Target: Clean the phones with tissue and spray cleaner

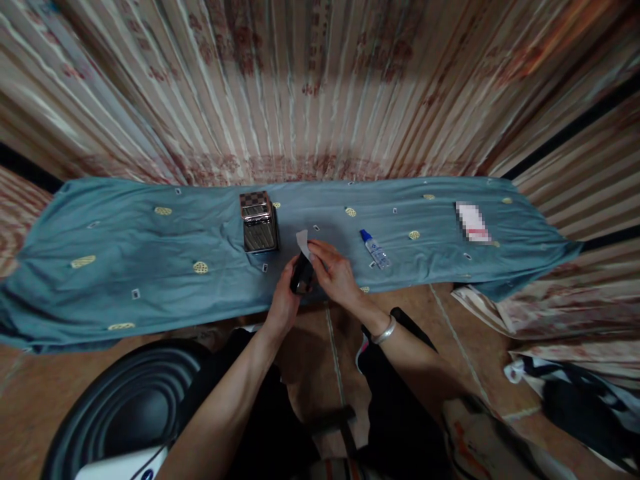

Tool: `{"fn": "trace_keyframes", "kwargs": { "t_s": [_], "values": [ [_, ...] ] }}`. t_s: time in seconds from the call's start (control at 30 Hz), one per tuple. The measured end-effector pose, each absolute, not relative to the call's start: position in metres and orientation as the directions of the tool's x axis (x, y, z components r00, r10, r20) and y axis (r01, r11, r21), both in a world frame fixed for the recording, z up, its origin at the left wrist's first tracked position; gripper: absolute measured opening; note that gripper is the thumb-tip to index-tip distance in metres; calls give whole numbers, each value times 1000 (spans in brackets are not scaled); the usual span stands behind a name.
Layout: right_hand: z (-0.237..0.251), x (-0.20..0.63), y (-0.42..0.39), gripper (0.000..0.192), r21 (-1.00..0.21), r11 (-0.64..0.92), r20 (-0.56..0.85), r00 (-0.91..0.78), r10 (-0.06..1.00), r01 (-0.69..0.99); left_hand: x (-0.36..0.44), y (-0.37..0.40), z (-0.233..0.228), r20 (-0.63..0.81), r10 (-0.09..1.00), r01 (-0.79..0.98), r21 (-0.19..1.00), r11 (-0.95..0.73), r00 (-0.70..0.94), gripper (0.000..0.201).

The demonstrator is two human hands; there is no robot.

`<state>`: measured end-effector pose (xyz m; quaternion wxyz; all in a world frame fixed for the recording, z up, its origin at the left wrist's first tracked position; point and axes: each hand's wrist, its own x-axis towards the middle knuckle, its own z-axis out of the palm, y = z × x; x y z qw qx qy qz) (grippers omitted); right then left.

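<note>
— Fingers first: what are yours doing?

— Fingers of my left hand (285, 300) are clamped round a small dark case (302, 276), held over the near edge of the bench (150, 267). My right hand (336, 270) pinches a pale wipe (303, 243) against the top of that case.

— What else is on the bench?

— It has a blue cloth (100, 233) over it. A shiny box (259, 221) with a chequered lid stands just left of my hands, and a little bottle (375, 249) with a blue cap lies to the right. Farther right lies a white card (472, 222); its print is blurred.
</note>
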<state>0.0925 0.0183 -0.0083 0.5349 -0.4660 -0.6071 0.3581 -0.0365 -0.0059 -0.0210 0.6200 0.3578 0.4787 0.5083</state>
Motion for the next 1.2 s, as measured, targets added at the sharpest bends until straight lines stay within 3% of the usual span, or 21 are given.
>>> {"fn": "trace_keyframes", "kwargs": {
  "t_s": [0.33,0.5,0.7,0.87,1.2],
  "values": [
    [-30,100,35,26,-907,262,288,32,957,330,-44,-5,-21,-309,948,-458,834,308,74,51],
    [-30,100,34,31,-846,330,370,17,929,418,-42,-4,-14,-291,955,-495,821,284,65,39],
    [-19,99,25,35,-632,521,542,-153,826,573,-35,-2,-16,-309,949,-556,779,291,64,36],
    [-12,96,19,42,-427,577,520,-333,787,696,-32,0,-13,-336,940,-635,712,298,64,38],
    [-11,74,-8,38,-293,690,485,-520,704,661,-40,14,-8,-438,899,-798,535,277,19,29]
  ]
}}
